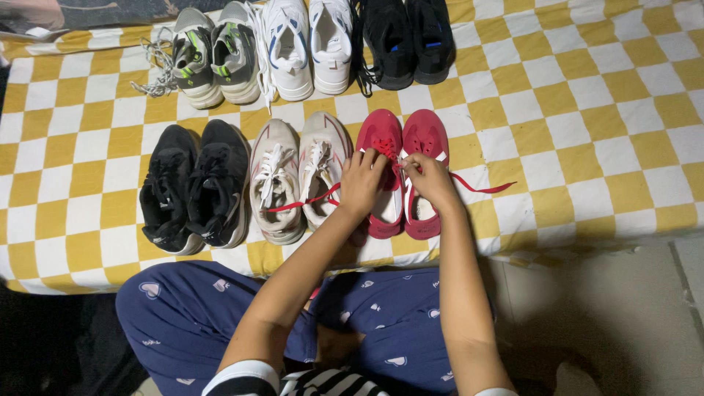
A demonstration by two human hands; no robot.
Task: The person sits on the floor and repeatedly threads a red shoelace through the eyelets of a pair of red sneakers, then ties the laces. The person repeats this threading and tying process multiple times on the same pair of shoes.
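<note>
A pair of red sneakers (405, 139) lies on a yellow and white checked cloth (557, 110). My left hand (362, 183) and my right hand (430, 180) rest over the red pair, each pinching a red lace (480, 188). One lace end trails right across the cloth, the other runs left over the beige shoe. The fingers meet above the left red shoe's tongue.
Beside the red pair sit beige sneakers (297, 176) and black sneakers (194, 187). The back row holds grey-green sneakers (213, 55), white sneakers (308, 44) and black shoes (407, 40). My knees in blue patterned trousers (191, 315) are at the cloth's front edge.
</note>
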